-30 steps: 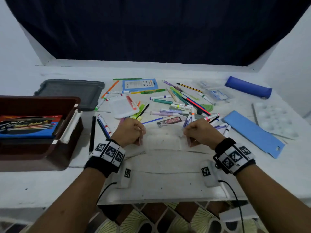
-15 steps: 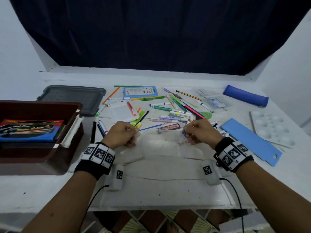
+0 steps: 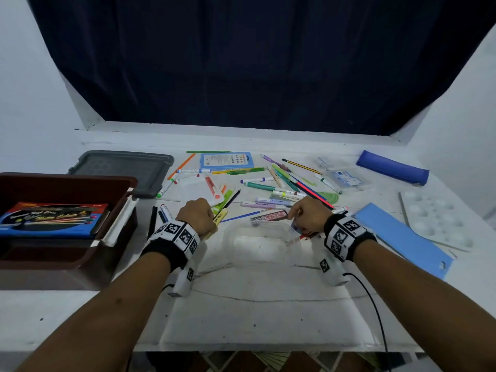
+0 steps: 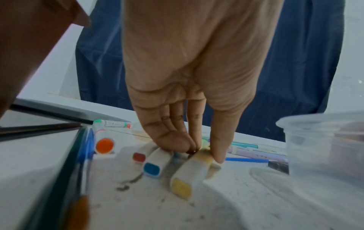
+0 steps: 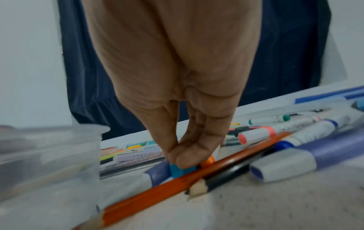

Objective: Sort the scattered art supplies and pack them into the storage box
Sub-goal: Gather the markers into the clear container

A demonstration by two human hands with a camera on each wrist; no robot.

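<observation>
My left hand [image 3: 200,214] [image 4: 199,149] reaches down left of a clear plastic container [image 3: 257,240] and pinches a white marker with a yellow end [image 4: 187,177]. Markers with blue [image 4: 154,166] and red [image 4: 139,157] ends lie right beside it. On the container's right, my right hand [image 3: 299,220] [image 5: 183,160] pinches a blue-capped marker [image 5: 180,172] that lies against an orange pencil [image 5: 157,191] and a black pencil [image 5: 226,179]. The brown storage box [image 3: 118,183] stands at the left with a blue watercolour pack [image 3: 51,218] inside.
A grey lid [image 3: 120,167] lies behind the box. Several markers and pencils [image 3: 268,186] are scattered behind my hands. A blue sheet [image 3: 397,234], a white palette [image 3: 434,216] and a blue pencil case [image 3: 391,170] lie on the right.
Both hands have let go of the clear container's ends and reached a little forward and down onto markers on either side of it. The head view has tilted upward.
</observation>
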